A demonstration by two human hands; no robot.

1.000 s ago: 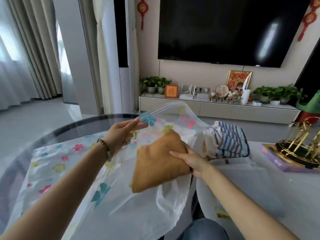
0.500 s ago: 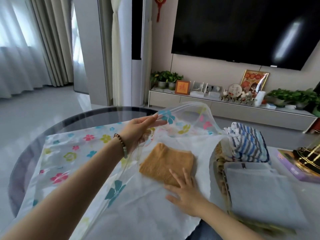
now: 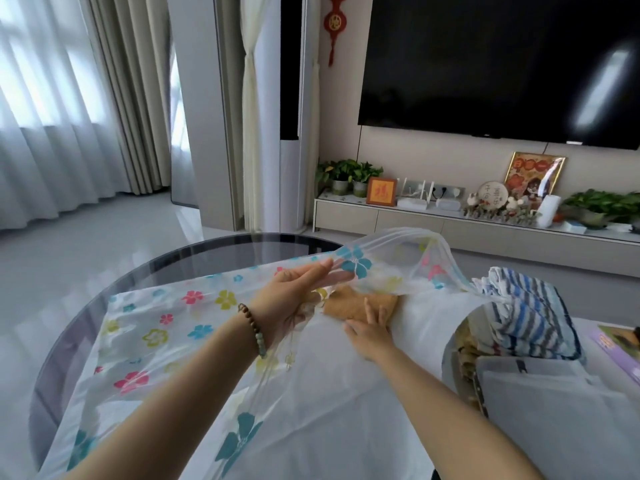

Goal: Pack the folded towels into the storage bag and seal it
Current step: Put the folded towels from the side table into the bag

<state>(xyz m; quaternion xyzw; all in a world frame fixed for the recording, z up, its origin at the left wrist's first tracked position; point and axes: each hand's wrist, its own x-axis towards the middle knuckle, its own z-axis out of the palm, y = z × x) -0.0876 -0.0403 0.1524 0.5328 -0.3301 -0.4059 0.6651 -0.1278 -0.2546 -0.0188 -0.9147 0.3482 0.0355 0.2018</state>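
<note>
A clear storage bag (image 3: 149,327) printed with coloured flowers lies across the round glass table. My left hand (image 3: 294,299) holds its top layer up, so the mouth gapes to the right. Inside the mouth lies a folded orange-brown towel (image 3: 349,304). My right hand (image 3: 370,332) rests flat on that towel, fingers spread, reaching into the bag. To the right, outside the bag, sits a blue-and-white striped towel (image 3: 530,317), and in front of it a folded pale grey towel (image 3: 540,407).
The dark rim of the glass table (image 3: 114,292) curves around the left and far side. A purple book (image 3: 616,351) lies at the right edge. Beyond the table are a low TV cabinet (image 3: 415,223) with plants and ornaments, and a wall-mounted TV (image 3: 485,64).
The orange-brown towel has gone from held at the bag's mouth to lying deeper inside it. My right hand has let it go, flattened, and pushed it further in. My left hand keeps the flap raised.
</note>
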